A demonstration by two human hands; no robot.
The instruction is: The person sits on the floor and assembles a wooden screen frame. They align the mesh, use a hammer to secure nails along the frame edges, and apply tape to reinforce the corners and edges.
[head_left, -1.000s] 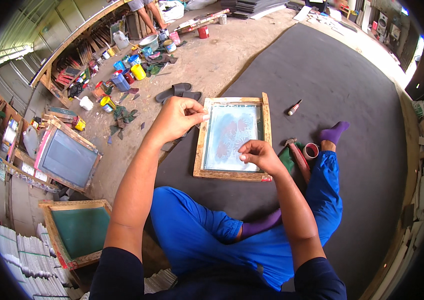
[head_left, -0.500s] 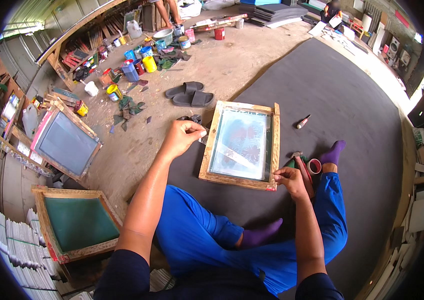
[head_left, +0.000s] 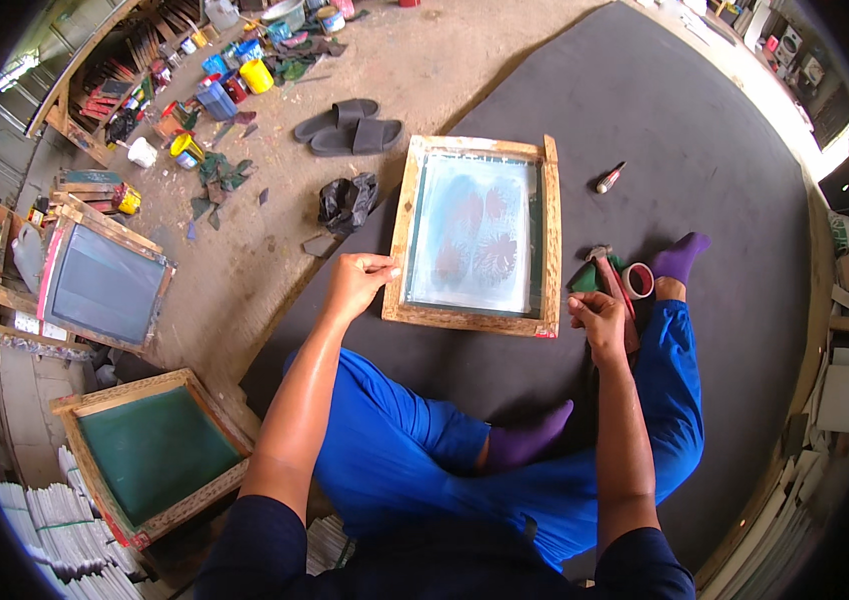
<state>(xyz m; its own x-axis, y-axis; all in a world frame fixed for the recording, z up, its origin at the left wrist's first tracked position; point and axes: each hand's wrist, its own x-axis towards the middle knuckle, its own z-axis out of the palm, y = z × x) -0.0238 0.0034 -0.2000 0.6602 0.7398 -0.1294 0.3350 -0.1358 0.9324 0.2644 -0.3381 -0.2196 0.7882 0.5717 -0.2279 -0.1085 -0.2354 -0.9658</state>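
Note:
A wood-framed printing screen [head_left: 552,240] lies on the dark mat, its pale mesh [head_left: 470,230] showing a faint leafy pattern. My left hand [head_left: 357,287] is closed in a pinch at the frame's left edge. Off the frame's lower right corner, my right hand [head_left: 600,318] is also pinched. Whatever the fingers hold is too thin or hidden to make out. Just beyond the right hand lie a hammer-like tool with a reddish handle [head_left: 631,325], a green cloth [head_left: 585,279] and a roll of tape [head_left: 638,281].
A small pointed tool [head_left: 610,178] lies on the mat [head_left: 695,130]. Black sandals [head_left: 357,138] and a crumpled black bag [head_left: 348,202] lie left of it. Two other framed screens, one grey [head_left: 105,280] and one green [head_left: 160,450], stand at my left. Paint cans [head_left: 257,76] stand farther off.
A clear strip that stretched across the screen between my hands no longer shows. My right hand has left the frame's corner and sits to its right; my left hand has come to its left edge.

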